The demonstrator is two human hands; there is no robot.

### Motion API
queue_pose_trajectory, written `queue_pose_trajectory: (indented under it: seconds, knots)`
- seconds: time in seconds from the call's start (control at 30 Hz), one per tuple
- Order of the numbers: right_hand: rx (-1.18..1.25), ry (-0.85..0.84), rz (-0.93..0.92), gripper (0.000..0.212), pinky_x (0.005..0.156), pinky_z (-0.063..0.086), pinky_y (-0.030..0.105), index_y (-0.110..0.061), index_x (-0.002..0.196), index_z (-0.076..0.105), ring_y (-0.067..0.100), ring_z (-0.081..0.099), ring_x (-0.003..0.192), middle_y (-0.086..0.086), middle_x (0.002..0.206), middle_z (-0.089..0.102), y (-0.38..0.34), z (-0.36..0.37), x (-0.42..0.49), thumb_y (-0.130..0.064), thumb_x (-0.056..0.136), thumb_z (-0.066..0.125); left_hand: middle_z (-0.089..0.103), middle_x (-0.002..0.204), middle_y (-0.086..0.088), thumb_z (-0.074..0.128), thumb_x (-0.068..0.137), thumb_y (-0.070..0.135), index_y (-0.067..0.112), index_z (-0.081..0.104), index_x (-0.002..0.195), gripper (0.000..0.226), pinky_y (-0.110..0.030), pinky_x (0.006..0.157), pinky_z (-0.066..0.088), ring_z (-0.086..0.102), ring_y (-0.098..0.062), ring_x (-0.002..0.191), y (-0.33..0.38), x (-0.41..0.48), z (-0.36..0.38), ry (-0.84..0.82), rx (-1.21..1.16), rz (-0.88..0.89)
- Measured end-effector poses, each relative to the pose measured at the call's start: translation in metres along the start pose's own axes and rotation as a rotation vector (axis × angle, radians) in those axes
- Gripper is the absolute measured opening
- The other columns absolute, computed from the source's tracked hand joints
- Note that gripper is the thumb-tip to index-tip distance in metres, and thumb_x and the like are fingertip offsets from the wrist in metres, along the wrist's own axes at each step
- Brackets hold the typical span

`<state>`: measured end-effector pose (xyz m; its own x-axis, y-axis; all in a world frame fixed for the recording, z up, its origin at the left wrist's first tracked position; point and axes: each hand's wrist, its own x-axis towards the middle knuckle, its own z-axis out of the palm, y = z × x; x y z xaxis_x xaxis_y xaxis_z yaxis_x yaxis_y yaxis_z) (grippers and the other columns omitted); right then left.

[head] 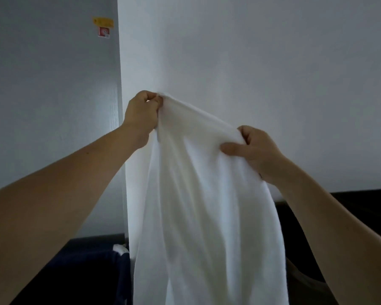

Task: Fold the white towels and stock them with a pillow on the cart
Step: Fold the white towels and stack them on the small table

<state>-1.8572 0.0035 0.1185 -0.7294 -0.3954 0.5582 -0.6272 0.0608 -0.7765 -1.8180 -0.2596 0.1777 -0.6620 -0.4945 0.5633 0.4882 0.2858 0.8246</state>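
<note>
I've got the soft white terry towel (pixel 198 194) up in front of the pale wall, hanging long w/ loose creases, lower end out of frame. To fold clean I'd level both hands, pull the top edge taut, then find true corners. Left hand (pixel 141 115), higher, fingers curled tight, pinching the bunched edge. Right hand (pixel 251 148), lower, thumb over fabric, fingers clenched round the edge. Cart and pillow not visible.

A bare interior room, seemingly in a hotel or similar serviced building: plain white walls (pixel 273 62) meet at a corner, with a yellow label (pixel 103 22) and a red-and-white sign (pixel 103 32) stuck high up. Dark furniture (pixel 361 205) stands below, and a white towel (pixel 196 205) hangs in front.
</note>
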Motion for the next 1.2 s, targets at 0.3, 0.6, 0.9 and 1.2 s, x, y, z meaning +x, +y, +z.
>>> queue_pose_trajectory:
  seconds: [0.3, 0.6, 0.9, 1.2]
  knots:
    - [0.011, -0.122, 0.134, 0.051, 0.063, 0.055, 0.028, -0.023, 0.088, 0.069, 0.019, 0.073, 0.077, -0.002, 0.083, 0.076, 0.023, -0.007, -0.022, -0.043, 0.046, 0.089, 0.058, 0.085, 0.007, 0.058, 0.096, 0.024, 0.026, 0.063, 0.083, 0.014, -0.033, 0.075, 0.042, 0.052, -0.015, 0.083, -0.016, -0.024, -0.008, -0.040, 0.046, -0.067]
    - [0.479, -0.264, 0.316, 0.024, 0.063, 0.054, 0.028, -0.006, 0.091, 0.063, 0.019, 0.064, 0.070, 0.010, 0.084, 0.066, 0.037, 0.032, -0.055, -0.020, 0.075, 0.074, 0.060, 0.086, 0.002, 0.053, 0.102, 0.026, 0.010, 0.061, 0.097, 0.020, -0.028, 0.070, 0.044, 0.053, -0.011, 0.076, -0.041, -0.096, 0.025, -0.360, 0.269, 0.126]
    - [-0.073, 0.146, 0.060, 0.017, 0.062, 0.056, 0.029, -0.035, 0.086, 0.064, 0.008, 0.063, 0.064, -0.013, 0.072, 0.068, 0.078, 0.043, -0.066, -0.020, 0.093, 0.068, 0.063, 0.086, 0.014, 0.053, 0.103, 0.029, 0.017, 0.064, 0.098, 0.017, -0.005, 0.066, 0.041, 0.055, 0.009, 0.074, -0.039, -0.092, 0.016, -0.313, 0.321, 0.277]
    - [-0.477, -0.024, -0.257, 0.025, 0.072, 0.045, 0.020, -0.039, 0.102, 0.066, -0.007, 0.058, 0.078, -0.029, 0.085, 0.061, 0.105, 0.050, -0.088, -0.018, 0.088, 0.062, 0.064, 0.087, 0.013, 0.053, 0.102, 0.029, 0.028, 0.062, 0.093, 0.013, -0.003, 0.062, 0.041, 0.055, 0.012, 0.071, -0.044, -0.082, 0.005, -0.207, 0.326, 0.254]
